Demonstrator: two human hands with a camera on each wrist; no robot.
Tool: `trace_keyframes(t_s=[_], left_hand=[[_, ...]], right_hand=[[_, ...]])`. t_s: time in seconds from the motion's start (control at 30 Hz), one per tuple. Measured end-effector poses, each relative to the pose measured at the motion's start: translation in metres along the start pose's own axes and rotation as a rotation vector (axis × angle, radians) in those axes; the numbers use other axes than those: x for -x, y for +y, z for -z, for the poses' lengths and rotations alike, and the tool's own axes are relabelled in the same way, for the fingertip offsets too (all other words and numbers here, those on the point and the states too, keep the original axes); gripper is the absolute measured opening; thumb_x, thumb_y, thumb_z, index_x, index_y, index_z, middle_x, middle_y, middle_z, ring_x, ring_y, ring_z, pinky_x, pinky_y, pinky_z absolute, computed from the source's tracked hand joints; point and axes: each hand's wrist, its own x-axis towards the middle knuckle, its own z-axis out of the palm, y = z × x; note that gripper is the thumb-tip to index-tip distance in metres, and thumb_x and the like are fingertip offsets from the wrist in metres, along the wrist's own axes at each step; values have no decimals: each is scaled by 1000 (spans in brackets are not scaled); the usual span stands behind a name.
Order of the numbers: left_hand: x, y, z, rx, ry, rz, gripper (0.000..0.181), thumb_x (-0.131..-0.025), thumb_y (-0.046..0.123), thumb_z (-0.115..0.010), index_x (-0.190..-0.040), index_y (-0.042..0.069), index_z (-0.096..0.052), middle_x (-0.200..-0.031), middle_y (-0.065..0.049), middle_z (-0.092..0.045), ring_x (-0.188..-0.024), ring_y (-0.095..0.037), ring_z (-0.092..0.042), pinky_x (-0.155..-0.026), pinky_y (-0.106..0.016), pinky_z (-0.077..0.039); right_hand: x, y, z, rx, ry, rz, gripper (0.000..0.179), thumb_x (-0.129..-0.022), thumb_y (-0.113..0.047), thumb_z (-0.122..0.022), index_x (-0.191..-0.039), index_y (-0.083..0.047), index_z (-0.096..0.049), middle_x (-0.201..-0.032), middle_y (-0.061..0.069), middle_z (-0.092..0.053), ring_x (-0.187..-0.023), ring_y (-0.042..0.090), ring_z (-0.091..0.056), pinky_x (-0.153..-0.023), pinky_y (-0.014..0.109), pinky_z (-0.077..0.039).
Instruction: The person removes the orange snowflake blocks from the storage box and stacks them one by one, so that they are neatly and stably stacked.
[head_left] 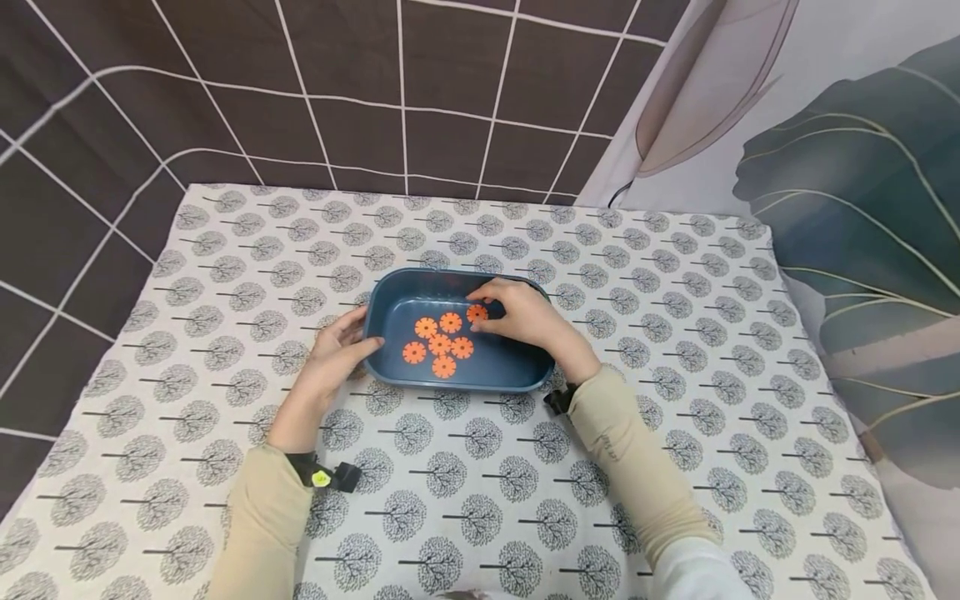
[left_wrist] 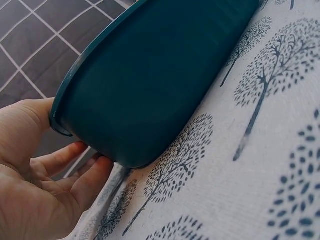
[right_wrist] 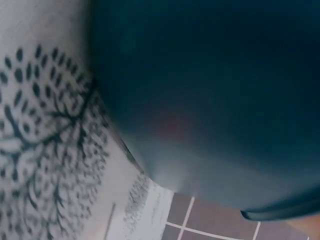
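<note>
A dark blue plastic tub [head_left: 390,292] holds several round, notched orange discs [head_left: 438,344] with dark centres, grouped like a flower. My left hand [head_left: 330,354] grips the tub's left end; its thumb hooks over the rim while the fingers lie against the outside wall, as the left wrist view shows. Inside the tub's right part, my right hand [head_left: 521,315] has thumb and fingertips at opposite edges of one orange disc [head_left: 476,312], to the right of the group. A bit more orange shows beneath those fingers. Only the tub's outer wall [right_wrist: 215,110] fills the right wrist view, hiding the right fingers.
The tub stands on a table covered with a white cloth [head_left: 480,483] printed with grey trees. Behind it hangs a dark curtain [head_left: 337,125] with white grid lines. A leaf-patterned fabric [head_left: 862,208] hangs on the right.
</note>
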Motion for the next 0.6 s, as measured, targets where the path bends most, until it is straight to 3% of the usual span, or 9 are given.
trace_keyframes(t_s=[0.23,0.6], left_hand=[[0,-1,2,4,-4,-1,69,-86,6,-60,-147,12,-27,-147,-14,-35,-131,-27,-38,-90,-20,-47],[0,-1,2,-1,-6,-13,70,-86,6,-60,-147,12,-27,-147,-12,-36,-130,-26,-39,-95,-26,-45]], right_hand=[[-4,-1,-8,54,-35,-26,45,-81,-29,-73,-121,-10,-62,-118,8,-60,-102,21,-58,-88,37,-49],[-7,-1,-15,88,-53,-44,44,-83,-28,-71,-122,-11,-62,-121,8,-59,-106,22,-57,-91,38,-48]])
